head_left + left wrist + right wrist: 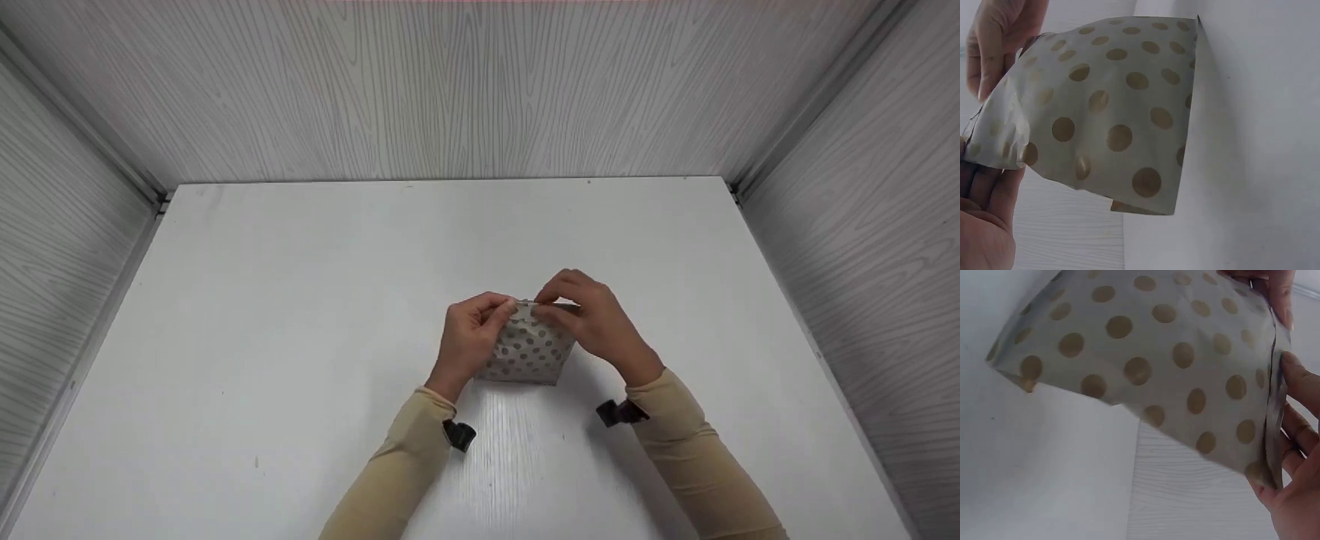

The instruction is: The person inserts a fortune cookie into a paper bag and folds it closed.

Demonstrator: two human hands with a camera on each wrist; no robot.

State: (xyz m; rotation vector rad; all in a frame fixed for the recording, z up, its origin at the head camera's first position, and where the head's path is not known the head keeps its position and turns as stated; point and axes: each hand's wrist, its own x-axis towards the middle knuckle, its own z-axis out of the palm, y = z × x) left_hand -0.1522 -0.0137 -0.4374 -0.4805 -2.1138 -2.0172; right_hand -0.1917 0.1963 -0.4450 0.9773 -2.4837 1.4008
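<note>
A pale paper bag point(529, 349) with tan polka dots stands on the white table, its top edge folded over in a narrow strip. My left hand point(472, 330) pinches the top left corner between thumb and fingers. At the right part of the same edge, my right hand point(592, 311) pinches the fold, thumb in front and fingers behind. From the left wrist, the bag point(1112, 112) shows its dotted face, bulging and creased near the top. In the right wrist view the folded strip point(1276, 405) lies between the thumb and fingers. Whatever the bag contains is hidden.
The white tabletop point(262, 300) spreads around the bag. Grey wood-grain panels border it at the back point(450, 90), left point(60, 225) and right point(870, 195). Each sleeved forearm carries a small black wrist camera point(459, 435).
</note>
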